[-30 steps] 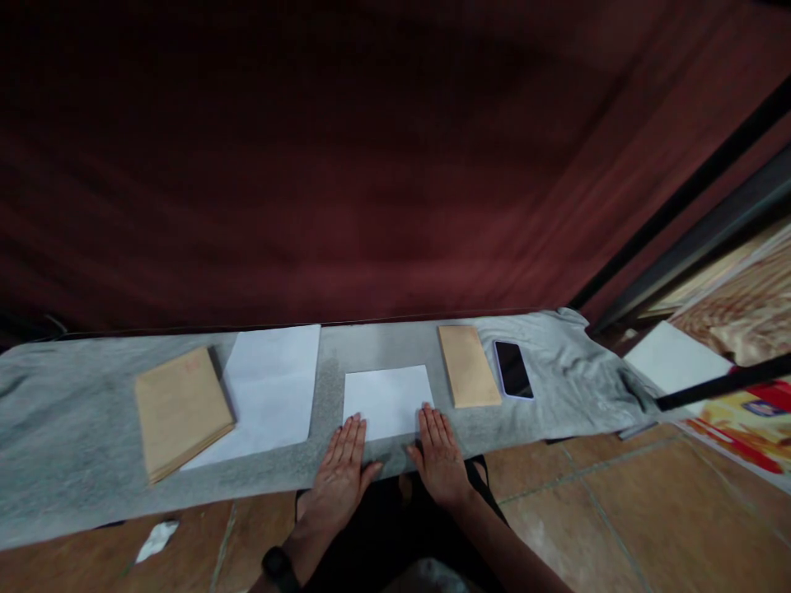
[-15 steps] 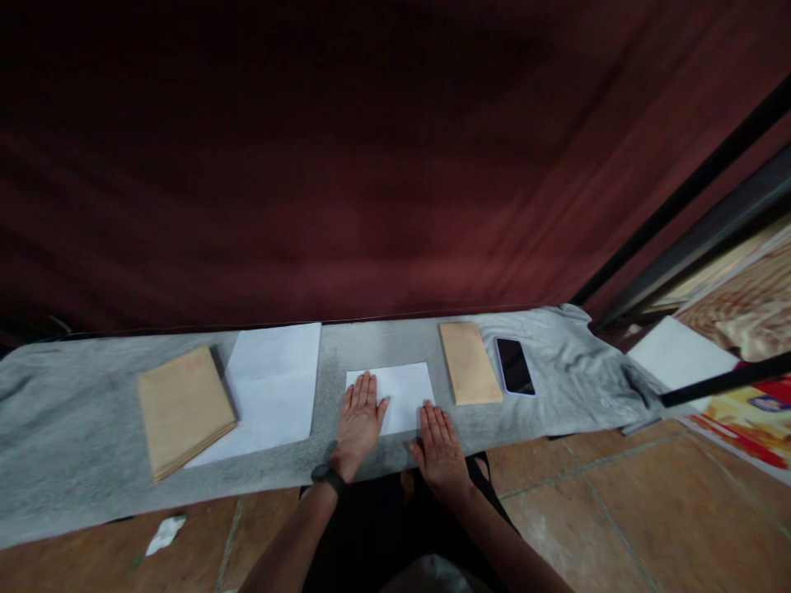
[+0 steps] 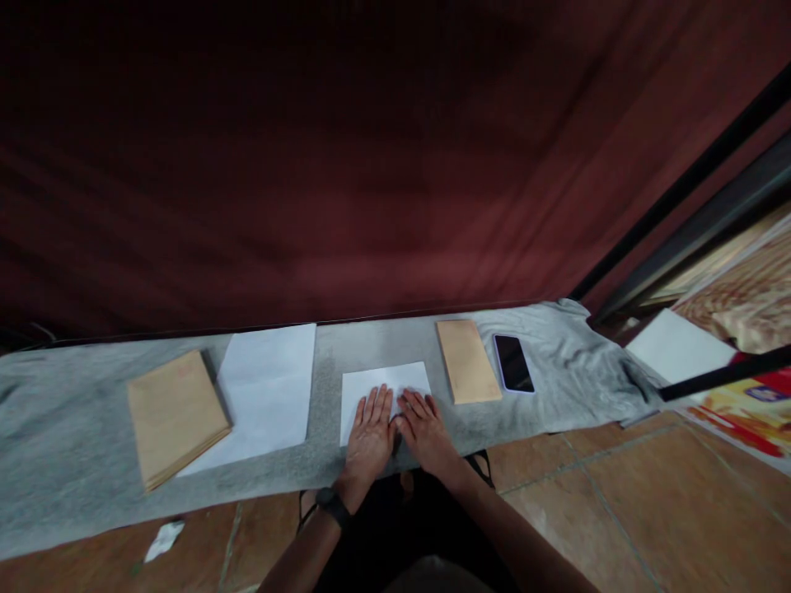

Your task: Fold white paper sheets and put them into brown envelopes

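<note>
A folded white sheet of paper [image 3: 381, 381] lies on the grey cloth [image 3: 74, 412] in front of me. My left hand [image 3: 371, 432] rests flat on its near half, fingers stretched out. My right hand [image 3: 425, 430] lies flat beside it on the sheet's right near part, fingers spread, the two hands almost touching. A black watch [image 3: 334, 505] is on my left wrist. Neither hand holds anything.
A larger white sheet [image 3: 265, 387] and a stack of brown envelopes [image 3: 174, 417] lie to the left. One brown envelope [image 3: 468, 361] and a black phone [image 3: 514, 363] lie to the right. A dark red curtain [image 3: 346, 165] hangs behind. Tiled floor [image 3: 618, 494] is near me.
My left hand slid up from the cloth's edge onto the paper, then toward the middle. My right hand moved left onto the sheet, so both hands now lie side by side.
</note>
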A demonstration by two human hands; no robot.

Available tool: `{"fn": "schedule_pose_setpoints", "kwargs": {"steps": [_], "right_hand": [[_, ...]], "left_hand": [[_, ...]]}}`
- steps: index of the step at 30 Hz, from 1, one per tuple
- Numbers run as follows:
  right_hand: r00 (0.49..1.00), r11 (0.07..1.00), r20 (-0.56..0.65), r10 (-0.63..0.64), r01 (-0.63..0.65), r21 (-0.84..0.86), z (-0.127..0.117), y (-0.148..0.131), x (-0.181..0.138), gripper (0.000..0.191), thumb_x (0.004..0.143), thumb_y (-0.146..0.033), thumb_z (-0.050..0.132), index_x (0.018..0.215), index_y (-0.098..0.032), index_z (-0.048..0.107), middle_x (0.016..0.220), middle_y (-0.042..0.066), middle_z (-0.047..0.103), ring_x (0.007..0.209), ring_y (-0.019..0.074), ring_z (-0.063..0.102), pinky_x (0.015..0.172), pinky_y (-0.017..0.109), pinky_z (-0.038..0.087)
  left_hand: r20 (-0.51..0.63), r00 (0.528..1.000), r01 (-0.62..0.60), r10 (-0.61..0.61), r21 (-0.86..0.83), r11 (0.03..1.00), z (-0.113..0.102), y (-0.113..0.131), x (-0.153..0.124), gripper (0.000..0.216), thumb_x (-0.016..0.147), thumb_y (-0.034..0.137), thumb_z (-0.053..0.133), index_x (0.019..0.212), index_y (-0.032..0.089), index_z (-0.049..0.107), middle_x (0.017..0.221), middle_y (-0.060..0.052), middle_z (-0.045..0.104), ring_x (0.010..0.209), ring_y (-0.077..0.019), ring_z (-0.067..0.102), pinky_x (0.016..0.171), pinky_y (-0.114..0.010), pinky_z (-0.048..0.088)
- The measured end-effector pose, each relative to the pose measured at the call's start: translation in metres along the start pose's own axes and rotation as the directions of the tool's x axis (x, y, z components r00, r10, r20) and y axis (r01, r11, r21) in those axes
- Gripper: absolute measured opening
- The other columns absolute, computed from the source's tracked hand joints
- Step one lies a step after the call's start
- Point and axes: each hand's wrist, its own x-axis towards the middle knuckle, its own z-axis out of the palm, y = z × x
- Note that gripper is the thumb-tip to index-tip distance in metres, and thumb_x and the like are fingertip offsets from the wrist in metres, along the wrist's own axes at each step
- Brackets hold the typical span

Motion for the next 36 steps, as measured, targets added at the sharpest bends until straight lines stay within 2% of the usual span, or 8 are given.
{"fn": "schedule_pose_setpoints", "kwargs": {"steps": [3,8,16,20,25,27,32,36], "right_hand": [[1.000,0.999,0.018,-0.016,0.017,-0.029,0.009,0.006,0.018,0.044,0.106,-0.033,0.037,0.146,-0.023,0.052,0.155,0.008,0.046,0.143,0.0241,0.042,0.119,0.050,0.030],[0.999,0.994,-0.037,0.014,-0.018,-0.110,0.022,0.024,0.038,0.049,0.105,-0.035,0.040,0.152,-0.021,0.042,0.160,0.012,0.038,0.147,0.0257,0.037,0.120,0.048,0.028],[0.995,0.989,-0.081,0.060,-0.070,-0.131,0.026,0.040,0.056,0.054,0.105,-0.037,0.039,0.154,-0.014,0.039,0.158,0.016,0.040,0.147,0.0272,0.037,0.120,0.049,0.027],[0.989,0.983,-0.089,0.116,-0.127,-0.131,0.024,0.030,0.048,0.056,0.105,-0.037,0.039,0.154,-0.010,0.037,0.158,0.017,0.038,0.147,0.0294,0.035,0.120,0.051,0.025],[0.999,0.995,-0.033,0.005,-0.009,-0.101,0.026,0.009,0.022,0.052,0.104,-0.034,0.040,0.154,-0.021,0.038,0.161,0.011,0.036,0.148,0.0269,0.033,0.120,0.051,0.025],[0.998,0.994,-0.055,0.025,-0.031,-0.107,0.027,0.005,0.014,0.052,0.104,-0.035,0.042,0.153,-0.019,0.040,0.161,0.013,0.035,0.148,0.0286,0.035,0.119,0.051,0.028],[0.989,0.988,-0.134,0.064,-0.081,-0.128,0.027,0.001,0.008,0.054,0.102,-0.033,0.044,0.154,-0.017,0.040,0.161,0.017,0.035,0.145,0.0328,0.038,0.115,0.054,0.034],[0.984,0.985,-0.160,0.079,-0.102,-0.139,0.026,-0.001,0.008,0.054,0.101,-0.035,0.048,0.152,-0.018,0.043,0.161,0.019,0.033,0.145,0.0354,0.037,0.113,0.056,0.035]], "left_hand": [[-0.003,1.000,-0.023,0.023,-0.003,1.000,-0.001,-0.001,-0.002,0.061,0.101,0.028,0.035,0.159,0.017,0.025,0.159,-0.012,0.039,0.150,-0.0275,0.030,0.122,-0.052,0.028],[0.003,1.000,0.004,-0.004,0.003,1.000,-0.008,-0.004,-0.006,0.061,0.102,0.040,0.037,0.158,0.017,0.029,0.158,-0.013,0.041,0.149,-0.0287,0.033,0.122,-0.054,0.029],[-0.012,1.000,-0.005,0.005,0.010,1.000,-0.012,-0.006,-0.017,0.061,0.102,0.043,0.039,0.157,0.018,0.032,0.157,-0.013,0.041,0.148,-0.0288,0.036,0.121,-0.054,0.031],[-0.007,1.000,-0.005,0.005,0.012,1.000,-0.015,-0.008,-0.021,0.062,0.102,0.044,0.039,0.157,0.018,0.030,0.158,-0.014,0.039,0.148,-0.0293,0.034,0.120,-0.055,0.031],[0.009,1.000,-0.003,0.003,-0.003,1.000,-0.012,-0.008,-0.025,0.058,0.103,0.039,0.035,0.158,0.019,0.029,0.159,-0.013,0.039,0.149,-0.0276,0.032,0.122,-0.054,0.027],[0.009,1.000,0.025,-0.025,-0.005,1.000,-0.007,-0.009,-0.022,0.057,0.104,0.037,0.032,0.158,0.018,0.029,0.159,-0.012,0.040,0.150,-0.0268,0.032,0.122,-0.054,0.027],[-0.029,0.995,0.094,-0.095,-0.041,0.995,0.009,-0.008,0.002,0.058,0.104,0.038,0.031,0.160,0.023,0.024,0.160,-0.008,0.038,0.151,-0.0262,0.028,0.121,-0.054,0.028],[-0.037,0.992,0.123,-0.124,-0.041,0.992,0.010,-0.013,0.022,0.056,0.104,0.039,0.032,0.158,0.028,0.029,0.162,-0.005,0.036,0.153,-0.0264,0.025,0.122,-0.055,0.024]]}}
